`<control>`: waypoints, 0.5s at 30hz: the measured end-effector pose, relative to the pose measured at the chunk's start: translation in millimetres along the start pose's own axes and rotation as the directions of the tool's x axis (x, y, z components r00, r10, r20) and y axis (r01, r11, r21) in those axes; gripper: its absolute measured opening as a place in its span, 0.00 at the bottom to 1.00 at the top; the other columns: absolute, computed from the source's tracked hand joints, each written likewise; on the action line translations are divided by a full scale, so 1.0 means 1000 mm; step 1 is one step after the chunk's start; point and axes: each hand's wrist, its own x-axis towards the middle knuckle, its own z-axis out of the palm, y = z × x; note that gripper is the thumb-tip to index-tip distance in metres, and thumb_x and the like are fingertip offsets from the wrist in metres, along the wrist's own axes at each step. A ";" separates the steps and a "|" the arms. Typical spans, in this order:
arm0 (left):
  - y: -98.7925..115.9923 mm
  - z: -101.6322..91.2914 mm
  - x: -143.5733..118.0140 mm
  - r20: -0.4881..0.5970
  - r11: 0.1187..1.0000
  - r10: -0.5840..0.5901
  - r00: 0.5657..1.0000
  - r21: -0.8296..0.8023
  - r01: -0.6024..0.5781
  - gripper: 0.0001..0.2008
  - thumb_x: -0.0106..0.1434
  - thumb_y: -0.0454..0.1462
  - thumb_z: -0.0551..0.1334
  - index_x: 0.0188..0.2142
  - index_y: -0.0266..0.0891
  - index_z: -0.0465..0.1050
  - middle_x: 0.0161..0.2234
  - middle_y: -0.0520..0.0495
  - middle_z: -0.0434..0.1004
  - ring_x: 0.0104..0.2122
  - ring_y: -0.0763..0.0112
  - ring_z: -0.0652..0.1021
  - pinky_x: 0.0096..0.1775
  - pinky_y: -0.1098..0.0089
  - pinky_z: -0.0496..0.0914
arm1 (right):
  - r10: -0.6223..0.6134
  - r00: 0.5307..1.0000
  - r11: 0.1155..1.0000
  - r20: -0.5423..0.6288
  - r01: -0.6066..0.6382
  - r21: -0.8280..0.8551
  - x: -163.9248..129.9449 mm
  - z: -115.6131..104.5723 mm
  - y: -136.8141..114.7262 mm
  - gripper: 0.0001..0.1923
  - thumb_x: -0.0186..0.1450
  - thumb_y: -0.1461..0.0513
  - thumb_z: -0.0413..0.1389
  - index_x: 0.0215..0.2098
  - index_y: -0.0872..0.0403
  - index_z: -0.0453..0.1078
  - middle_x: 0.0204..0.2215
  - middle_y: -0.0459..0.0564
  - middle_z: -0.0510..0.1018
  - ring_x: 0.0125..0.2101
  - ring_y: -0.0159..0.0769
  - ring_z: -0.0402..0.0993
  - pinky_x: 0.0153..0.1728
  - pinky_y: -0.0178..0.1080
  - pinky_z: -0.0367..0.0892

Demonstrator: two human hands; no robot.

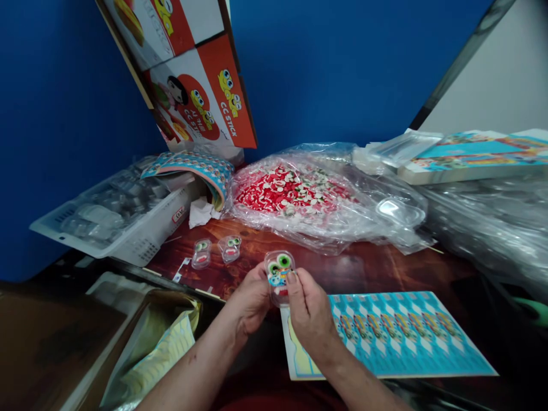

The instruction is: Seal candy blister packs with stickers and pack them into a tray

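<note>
Between both hands is a small clear plastic candy pack (280, 262) with green eye-shaped pieces and a red-and-white piece inside. A colourful sticker (278, 278) lies across its middle. My left hand (253, 299) grips the pack's left edge. My right hand (311, 311) is closed on its right side, the thumb pressed on the sticker. Beneath the right forearm, a blue sticker sheet (394, 334) lies on the dark red table (240, 279); its left part shows bare yellow backing. Two similar packs, one pack (201, 253) beside another pack (231, 249), rest to the left.
A white basket (148, 237) of clear plastic containers stands left. Behind the hands is a big clear bag (295, 191) of red and white pieces. A stack of printed sheets (479, 154) sits back right, a printed carton (201, 91) back left. An open box (158, 348) holds yellow backing strips.
</note>
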 end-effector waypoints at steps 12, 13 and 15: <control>-0.014 -0.002 -0.018 0.013 0.940 0.257 0.966 0.230 -0.253 0.10 0.47 0.36 0.68 0.30 0.38 0.73 0.28 0.52 0.76 0.28 0.78 0.74 0.35 0.76 0.68 | -0.142 0.990 0.976 0.020 0.143 -0.162 -0.016 -0.010 0.024 0.14 0.67 0.60 0.39 0.31 0.56 0.62 0.28 0.52 0.71 0.31 0.36 0.66 0.32 0.38 0.62; -0.016 -0.002 -0.017 0.077 0.931 0.240 0.968 0.266 -0.252 0.08 0.50 0.36 0.67 0.31 0.38 0.73 0.30 0.52 0.76 0.30 0.78 0.74 0.37 0.76 0.68 | -0.168 0.986 0.975 0.020 0.169 -0.142 -0.018 -0.014 0.024 0.13 0.67 0.61 0.39 0.38 0.57 0.63 0.33 0.55 0.72 0.35 0.37 0.66 0.36 0.39 0.62; -0.021 0.002 -0.016 0.195 0.918 0.183 0.964 0.318 -0.238 0.08 0.53 0.36 0.65 0.35 0.39 0.72 0.35 0.51 0.76 0.34 0.76 0.74 0.41 0.74 0.67 | -0.192 0.981 0.975 0.028 0.193 -0.106 -0.022 -0.023 0.022 0.14 0.66 0.63 0.39 0.46 0.59 0.60 0.38 0.56 0.71 0.39 0.37 0.66 0.40 0.39 0.63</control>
